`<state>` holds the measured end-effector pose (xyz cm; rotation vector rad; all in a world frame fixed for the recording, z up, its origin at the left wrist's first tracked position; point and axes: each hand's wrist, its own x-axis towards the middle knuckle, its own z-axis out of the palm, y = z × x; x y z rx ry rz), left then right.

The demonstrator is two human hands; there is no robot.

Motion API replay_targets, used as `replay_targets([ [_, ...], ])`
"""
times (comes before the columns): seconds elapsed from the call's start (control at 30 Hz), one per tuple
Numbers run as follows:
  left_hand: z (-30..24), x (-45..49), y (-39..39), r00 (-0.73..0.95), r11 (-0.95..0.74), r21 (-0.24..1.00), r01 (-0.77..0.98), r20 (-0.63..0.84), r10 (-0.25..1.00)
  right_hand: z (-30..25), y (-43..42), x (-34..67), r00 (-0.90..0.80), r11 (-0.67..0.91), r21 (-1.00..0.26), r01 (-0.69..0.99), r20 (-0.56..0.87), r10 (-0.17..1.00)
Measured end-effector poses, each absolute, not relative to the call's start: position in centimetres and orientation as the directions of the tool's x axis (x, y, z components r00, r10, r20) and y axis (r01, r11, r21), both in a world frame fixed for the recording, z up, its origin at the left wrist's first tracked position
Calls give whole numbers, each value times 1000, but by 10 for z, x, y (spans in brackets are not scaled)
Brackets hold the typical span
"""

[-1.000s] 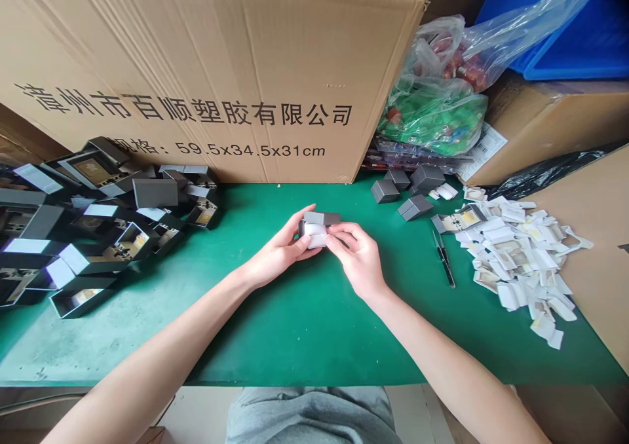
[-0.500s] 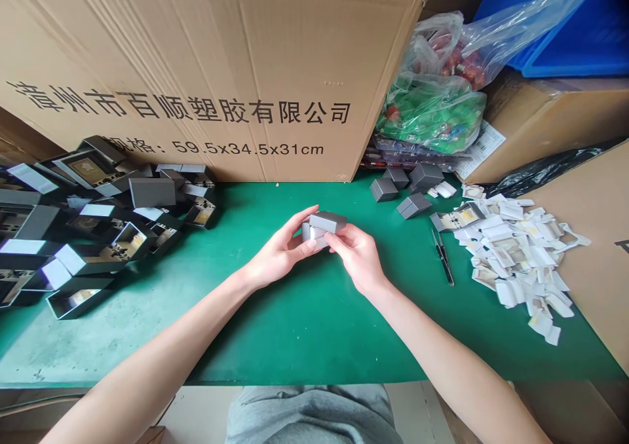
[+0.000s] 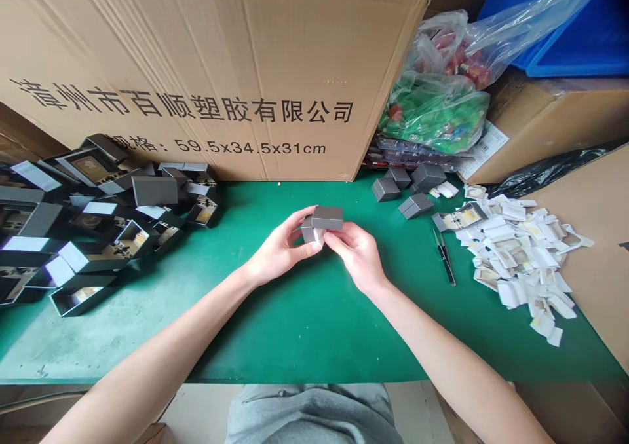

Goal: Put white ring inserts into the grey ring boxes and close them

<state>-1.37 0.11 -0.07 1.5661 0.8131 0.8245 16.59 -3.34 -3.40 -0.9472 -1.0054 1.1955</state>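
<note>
Both hands hold a small dark grey hinged box [image 3: 327, 218] over the middle of the green table [image 3: 295, 326]. My left hand [image 3: 280, 247] is closed round its left side, thumb along the near face. On the right, my right hand [image 3: 361, 251] grips the box with thumb and fingers. A bit of white shows between the fingertips at the box's front; whether it is an insert or the lining I cannot tell. Tweezers [image 3: 445, 257] lie on the table to the right of my right hand.
Open dark boxes [image 3: 154, 190] are heaped at the left. Closed dark boxes [image 3: 386, 189] sit at the back right, near a pile of white pieces [image 3: 521, 254]. A large carton [image 3: 221, 51] stands behind, with plastic bags [image 3: 432, 113] and a blue bin [image 3: 574, 44] beyond.
The dark box has tilted in my hands, so its upper part now shows a broader, squarer face. Less of the white part is visible. Both hands stay in nearly the same place.
</note>
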Motion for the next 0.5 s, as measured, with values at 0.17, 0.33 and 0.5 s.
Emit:
replay_targets([
  [0.17,-1,-15,3,489,-128,991,46,90,868,-35,-34,166,-18,138,-947,-291,150,989],
  [0.33,-1,-16,4,522,-128,991,24,97,847,-34,-34,167,-58,125,-953,-278,146,988],
  [0.5,-4,-18,5,542,-93,995,29,62,838,-30,-34,169,-46,106,-958,-267,122,991],
])
